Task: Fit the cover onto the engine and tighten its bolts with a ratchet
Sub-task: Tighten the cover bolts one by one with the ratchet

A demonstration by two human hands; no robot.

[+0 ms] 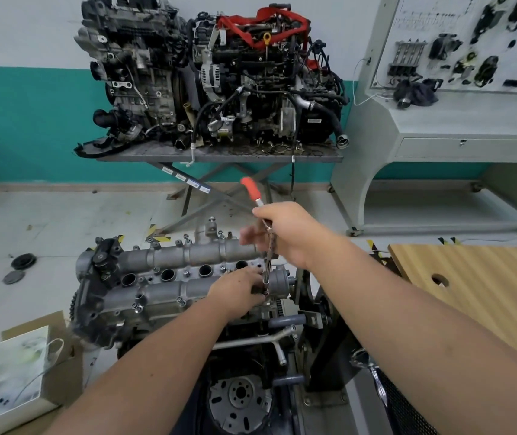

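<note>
The cover [185,277] already sits on top of the engine [144,312] in front of you, its four round wells in a row along the middle and bolts [179,299] standing along its edges. You are in the tightening step, working a bolt at the right end of the cover. The ratchet [265,246] stands nearly upright over that bolt, its socket end down at the cover and its red handle [250,189] sticking up beyond it. Your right hand [285,233] is curled round the ratchet just below the red handle. Your left hand [238,291] rests on the right end of the cover with its fingers pinching the bottom of the tool, steadying the socket on the bolt head. Next, I judge, you swing the handle while keeping the socket square, then move along the cover to the remaining bolts. Beyond the cover, a table [219,155] carries two other engines.
</note>
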